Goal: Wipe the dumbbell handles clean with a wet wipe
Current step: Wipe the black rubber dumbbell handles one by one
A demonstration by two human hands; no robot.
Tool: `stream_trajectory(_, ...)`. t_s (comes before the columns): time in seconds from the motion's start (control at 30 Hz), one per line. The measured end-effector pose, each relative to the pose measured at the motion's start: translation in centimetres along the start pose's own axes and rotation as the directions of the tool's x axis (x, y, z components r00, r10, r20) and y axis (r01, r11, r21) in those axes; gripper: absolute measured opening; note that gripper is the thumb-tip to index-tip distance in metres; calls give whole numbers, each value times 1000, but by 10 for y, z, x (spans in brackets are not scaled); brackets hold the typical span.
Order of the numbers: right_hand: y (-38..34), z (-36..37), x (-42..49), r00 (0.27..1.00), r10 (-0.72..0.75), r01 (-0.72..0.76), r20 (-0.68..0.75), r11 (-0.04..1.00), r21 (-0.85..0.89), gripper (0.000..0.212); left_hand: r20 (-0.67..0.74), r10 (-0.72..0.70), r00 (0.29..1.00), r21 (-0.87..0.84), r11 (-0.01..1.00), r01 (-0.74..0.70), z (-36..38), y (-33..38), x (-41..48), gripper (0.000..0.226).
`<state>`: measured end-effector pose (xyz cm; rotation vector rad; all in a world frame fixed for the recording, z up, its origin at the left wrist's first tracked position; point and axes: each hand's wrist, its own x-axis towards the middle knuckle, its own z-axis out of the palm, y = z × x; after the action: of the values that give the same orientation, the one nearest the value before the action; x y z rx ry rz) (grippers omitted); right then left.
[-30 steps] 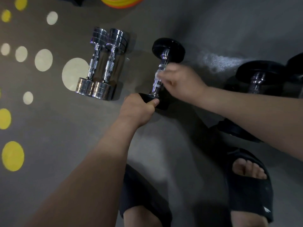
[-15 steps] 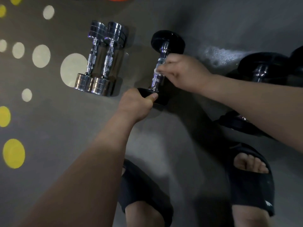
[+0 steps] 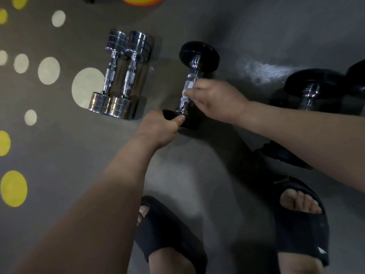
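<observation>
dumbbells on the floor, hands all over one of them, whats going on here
A person is cleaning weights on a grey floor. Their left hand grips the near end of a black-ended dumbbell, steadying it. Their right hand pinches a white wet wipe against its knurled handle. Two chrome dumbbells lie side by side to the left, untouched. Another black dumbbell sits to the right.

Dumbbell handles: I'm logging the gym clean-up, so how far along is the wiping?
Done: nothing provable. The two chrome dumbbells lie side by side; wiped or not, I cannot tell. In hand: the left hand grips the near end of the black dumbbell while the right hand pinches the wet wipe against its handle. Left: the larger black dumbbell at right, untouched.
</observation>
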<state>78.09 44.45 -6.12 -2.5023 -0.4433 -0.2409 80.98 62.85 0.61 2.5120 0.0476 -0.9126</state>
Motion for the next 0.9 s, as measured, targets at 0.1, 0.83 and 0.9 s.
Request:
stream_trajectory(0.1,16,-8,15,991,132,-133,-26,989,-63,26,4,-4,1000,-7,1000,4,0,-2,1,34)
stream_trajectory(0.83,26,2,18,950,306,-298,-57,948,109,34,47,-19,999,17,1000,18,-5,-9,12,37)
stream_trajectory(0.9,27,0,16,949,307,-298,-64,946,126,31,52,-9,999,37,999,7,-4,-6,10,36)
